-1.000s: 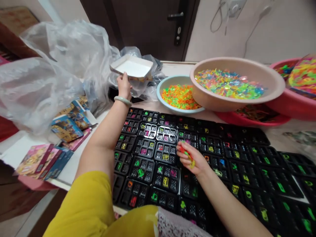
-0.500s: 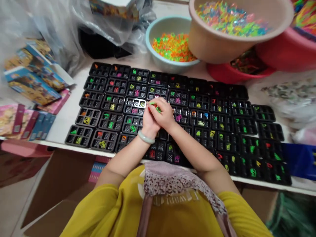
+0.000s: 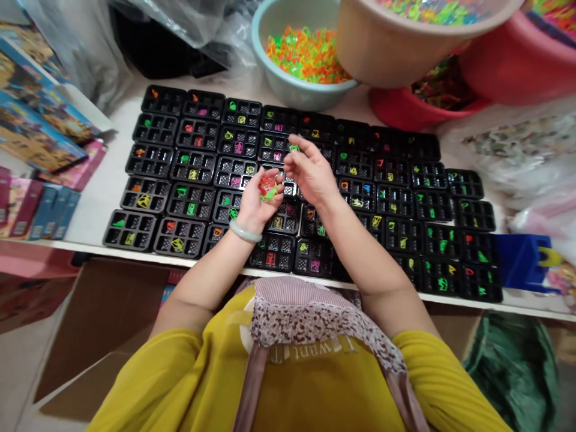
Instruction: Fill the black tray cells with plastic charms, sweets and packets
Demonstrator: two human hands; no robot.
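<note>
Left hand (image 3: pixel 255 207), palm up, half open, cups loose red and green plastic pieces (image 3: pixel 269 187); level palm advisable against spillage. Right hand (image 3: pixel 316 180), fingers partly curled, appears to pinch one green piece (image 3: pixel 294 147) over the black trays (image 3: pixel 155 159) on the worktop (image 3: pixel 120 117). Light fingertip pressure preferable, judged likely to limit bending or flicking; short gap between hands helps.

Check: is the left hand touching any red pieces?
Touching. The head view shows red pieces lying in the open palm of the left hand.
</note>
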